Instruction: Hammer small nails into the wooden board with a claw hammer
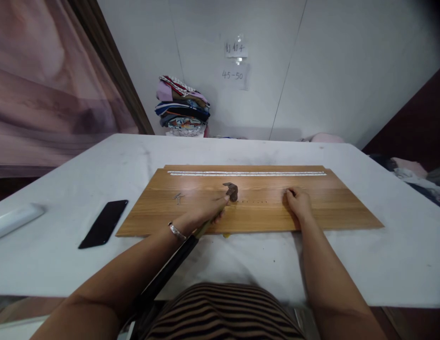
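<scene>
I see the hammer (187,249) slanting from seven to one o'clock, the left hand (211,211) gripping its handle close below the head (233,192); at the head's three o'clock, the right hand (299,202) is pinched over the board (340,210), whether on anything I can't tell.

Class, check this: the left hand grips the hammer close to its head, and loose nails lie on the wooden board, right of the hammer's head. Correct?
No: the head view shows the loose nails left of the head of the hammer, not right. The left hand does grip the hammer close to its head, and the nails do lie on the wooden board.
</scene>
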Tool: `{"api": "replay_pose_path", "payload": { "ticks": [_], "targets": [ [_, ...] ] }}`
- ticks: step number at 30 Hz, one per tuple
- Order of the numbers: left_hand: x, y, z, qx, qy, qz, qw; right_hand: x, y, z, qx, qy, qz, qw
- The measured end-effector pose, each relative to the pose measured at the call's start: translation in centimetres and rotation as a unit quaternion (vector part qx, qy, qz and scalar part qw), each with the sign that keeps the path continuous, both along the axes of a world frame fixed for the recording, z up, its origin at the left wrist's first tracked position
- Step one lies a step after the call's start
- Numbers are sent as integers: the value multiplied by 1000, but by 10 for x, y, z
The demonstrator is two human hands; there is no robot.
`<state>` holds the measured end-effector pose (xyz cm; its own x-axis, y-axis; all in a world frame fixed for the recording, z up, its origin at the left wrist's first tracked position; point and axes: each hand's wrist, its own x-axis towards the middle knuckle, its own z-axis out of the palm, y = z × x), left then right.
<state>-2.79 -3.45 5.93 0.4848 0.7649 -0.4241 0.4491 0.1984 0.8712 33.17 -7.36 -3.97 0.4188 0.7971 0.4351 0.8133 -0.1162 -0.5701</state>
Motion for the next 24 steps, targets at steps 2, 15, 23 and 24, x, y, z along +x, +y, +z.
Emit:
{"api": "replay_pose_path", "payload": {
  "ticks": [2, 15, 23, 24],
  "targets": [
    [0, 0, -2, -4, 0, 0, 1000, 0, 0, 0, -2, 2, 0, 1000],
    [-1, 2, -4, -7, 6, 1, 1000, -3, -1, 1, 0, 4, -2, 1000],
    [0, -1, 11, 11, -6, -8, 1000, -3, -1, 0, -2, 6, 0, 1000],
    [1, -1, 11, 11, -1, -8, 1000, -3, -1, 0, -2, 5, 0, 1000]
  ]
}}
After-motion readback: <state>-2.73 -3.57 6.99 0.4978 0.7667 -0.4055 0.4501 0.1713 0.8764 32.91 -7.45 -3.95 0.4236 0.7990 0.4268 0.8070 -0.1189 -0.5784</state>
